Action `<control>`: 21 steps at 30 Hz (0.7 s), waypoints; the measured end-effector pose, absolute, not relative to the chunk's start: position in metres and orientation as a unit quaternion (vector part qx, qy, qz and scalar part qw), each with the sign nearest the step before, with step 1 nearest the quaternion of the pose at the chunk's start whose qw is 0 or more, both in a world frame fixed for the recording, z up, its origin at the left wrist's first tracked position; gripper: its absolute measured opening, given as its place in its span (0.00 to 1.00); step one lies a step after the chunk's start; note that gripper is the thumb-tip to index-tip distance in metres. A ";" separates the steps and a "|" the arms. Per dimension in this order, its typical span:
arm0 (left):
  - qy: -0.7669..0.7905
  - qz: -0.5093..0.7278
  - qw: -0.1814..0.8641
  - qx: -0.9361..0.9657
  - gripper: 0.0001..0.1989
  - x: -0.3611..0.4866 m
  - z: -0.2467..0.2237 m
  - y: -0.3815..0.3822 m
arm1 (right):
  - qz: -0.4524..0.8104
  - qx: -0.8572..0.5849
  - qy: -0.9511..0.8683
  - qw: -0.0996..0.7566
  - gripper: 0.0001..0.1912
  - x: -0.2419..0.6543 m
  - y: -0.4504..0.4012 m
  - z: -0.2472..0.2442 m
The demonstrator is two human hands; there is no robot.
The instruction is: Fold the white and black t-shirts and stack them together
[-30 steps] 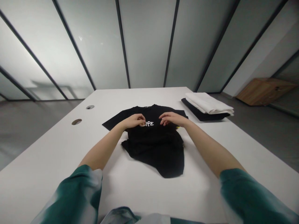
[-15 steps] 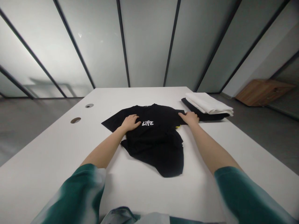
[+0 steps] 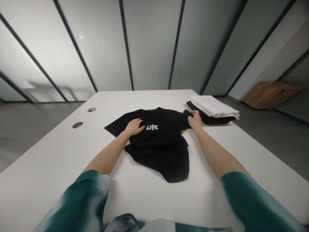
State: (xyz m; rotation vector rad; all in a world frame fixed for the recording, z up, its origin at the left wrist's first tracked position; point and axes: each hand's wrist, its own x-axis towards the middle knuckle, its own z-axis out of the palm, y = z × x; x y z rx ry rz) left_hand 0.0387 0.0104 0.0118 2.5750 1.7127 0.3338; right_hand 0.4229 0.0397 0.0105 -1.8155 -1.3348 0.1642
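Observation:
A black T-shirt [image 3: 161, 141] with white lettering on its chest lies spread on the white table, collar pointing away from me. Its lower part is rumpled and skewed to the right. My left hand [image 3: 134, 127] rests flat on the chest, left of the lettering, fingers outstretched. At the right sleeve, my right hand [image 3: 195, 120] has thumb and fingers closed on the cloth, and the sleeve end is bunched up there. A small yellow bit shows under the shirt below that sleeve.
Right of the shirt, a folded white cloth [image 3: 213, 106] lies on a folded black cloth [image 3: 207, 120]. Two round holes pierce the white table [image 3: 60, 154] at the left. A wooden cabinet [image 3: 267, 95] stands on the floor at the far right, and frosted panels rise behind.
My right hand has turned and closed on the sleeve end, which has gone from flat to bunched. My left hand stays in place on the shirt.

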 end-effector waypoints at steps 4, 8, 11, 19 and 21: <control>0.555 0.104 0.016 0.825 0.27 0.040 0.013 0.010 | 0.065 -0.708 -0.525 0.468 0.23 0.419 0.037 0.013; 0.554 0.106 0.017 0.825 0.27 0.040 0.012 0.010 | 0.097 -0.725 -0.468 0.496 0.26 0.422 0.039 0.012; 0.553 0.109 0.015 0.826 0.26 0.040 0.011 0.010 | 0.090 -0.739 -0.439 0.503 0.24 0.426 0.042 0.011; 0.552 0.109 0.017 0.826 0.26 0.039 0.012 0.011 | 0.073 -0.768 -0.433 0.466 0.15 0.433 0.046 0.011; 0.552 0.111 0.020 0.826 0.26 0.040 0.012 0.010 | 0.056 -0.775 -0.423 0.466 0.17 0.434 0.045 0.012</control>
